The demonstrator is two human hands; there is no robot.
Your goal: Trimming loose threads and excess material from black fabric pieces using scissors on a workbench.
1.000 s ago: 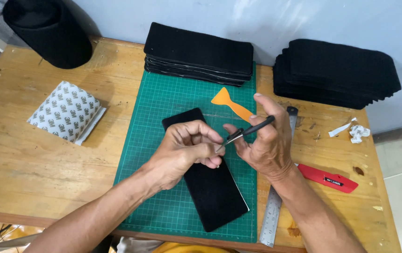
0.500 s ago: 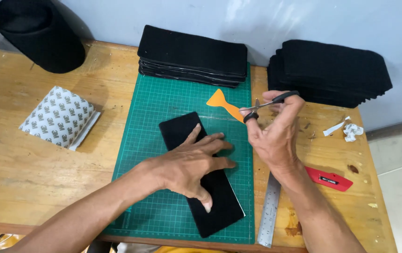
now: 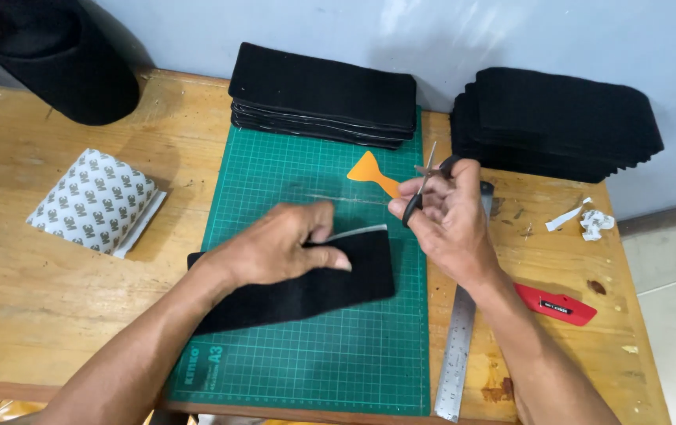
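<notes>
My left hand [image 3: 279,245] presses flat on a black felt strip [image 3: 314,287] lying crosswise on the green cutting mat [image 3: 330,362]. A thin white edge shows along the strip's top right side. My right hand [image 3: 448,220] holds small black-handled scissors [image 3: 419,193] with the blades pointing up, just right of the strip's end. An orange scraper [image 3: 373,173] lies on the mat behind the scissors.
Two stacks of black felt pieces [image 3: 322,94] [image 3: 558,122] sit at the back. A black cylinder [image 3: 59,59] stands far left. A printed white pad [image 3: 96,201], a steel ruler [image 3: 458,346], a red cutter [image 3: 554,304] and paper scraps [image 3: 582,220] lie around the mat.
The black strip has been turned from lengthwise to crosswise on the mat under my left hand. My right hand with the scissors has shifted slightly left and down.
</notes>
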